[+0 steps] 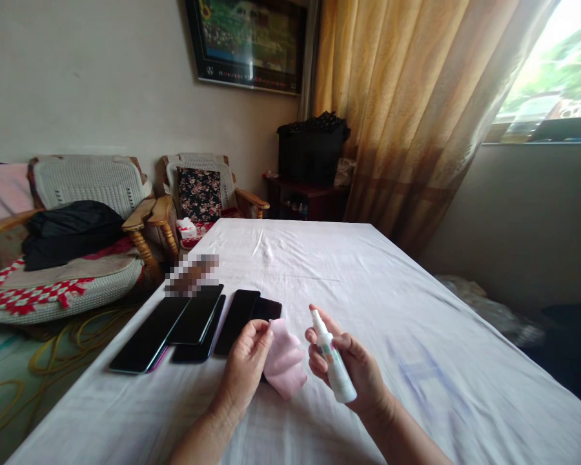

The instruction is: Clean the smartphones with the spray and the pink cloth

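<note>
Between thumb and fingers, my left hand (pixel 244 355) pinches a pink cloth (pixel 285 361) that hangs down over the table. A small white spray bottle (pixel 336 371) is gripped in my right hand (pixel 365 374), tilted with its nozzle up and to the left, the index finger up by the nozzle. Left of my left hand lie several dark-screened phones: an overlapping group with a large phone (pixel 150 336) and another phone (pixel 198 316) on top, then a black phone (pixel 236 320). One more phone (pixel 270 309) is partly hidden behind my left hand and the cloth.
A white cloth covers the table (pixel 319 258). Beyond its left edge stand wooden armchairs (pixel 90 187), with yellow cable (pixel 72 342) on the floor. A dark cabinet (pixel 310 194) carrying a black box-shaped object sits at the back, beside a gold curtain (pixel 392 110).
</note>
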`<state>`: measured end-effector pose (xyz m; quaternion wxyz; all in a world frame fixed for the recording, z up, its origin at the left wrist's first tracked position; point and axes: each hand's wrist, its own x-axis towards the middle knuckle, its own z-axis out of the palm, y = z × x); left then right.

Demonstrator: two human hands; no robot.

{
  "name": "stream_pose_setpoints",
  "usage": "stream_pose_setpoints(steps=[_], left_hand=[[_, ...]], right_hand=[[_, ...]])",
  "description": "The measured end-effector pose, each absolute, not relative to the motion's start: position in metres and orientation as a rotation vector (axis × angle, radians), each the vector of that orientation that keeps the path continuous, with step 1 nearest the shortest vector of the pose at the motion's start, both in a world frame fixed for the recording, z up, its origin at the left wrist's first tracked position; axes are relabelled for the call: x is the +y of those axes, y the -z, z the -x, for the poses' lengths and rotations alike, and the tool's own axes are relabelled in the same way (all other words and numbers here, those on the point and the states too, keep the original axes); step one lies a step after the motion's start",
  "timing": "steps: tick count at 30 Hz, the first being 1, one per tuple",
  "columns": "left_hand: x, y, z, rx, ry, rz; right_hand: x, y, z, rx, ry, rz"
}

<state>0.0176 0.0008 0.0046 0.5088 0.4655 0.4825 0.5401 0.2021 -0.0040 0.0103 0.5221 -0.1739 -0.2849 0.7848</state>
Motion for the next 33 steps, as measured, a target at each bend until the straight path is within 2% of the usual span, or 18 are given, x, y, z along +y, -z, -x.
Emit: stream_pose_setpoints(steps=[4, 7, 13, 18, 22, 33], left_hand=[[0.000, -0.003, -0.018, 1.162, -1.307, -1.146], [0.000, -0.003, -0.020, 1.178, -1.320, -1.156], [0.001, -0.002, -0.021, 1.161, -1.304, -1.051], [-0.001, -0.004, -0.021, 1.097, -1.251, -0.905], [0.000, -0.008, -0.026, 1.026, -1.234, -0.781], [-0.004, -0.009, -0.043, 0.902, -1.189, -0.637]], right_hand=[[-0.004, -0.010, -0.202, -0.723, -1.850, 0.472], [-0.004, -0.009, -0.202, -0.868, -1.701, 0.655], [-0.001, 0.005, -0.204, -1.286, -1.225, 0.918], [0.002, 0.027, -0.199, -1.478, -0.611, 1.096], [-0.001, 0.029, -0.192, -1.598, -0.307, 1.124], [-0.003, 0.023, -0.190, -1.734, -0.097, 1.098]])
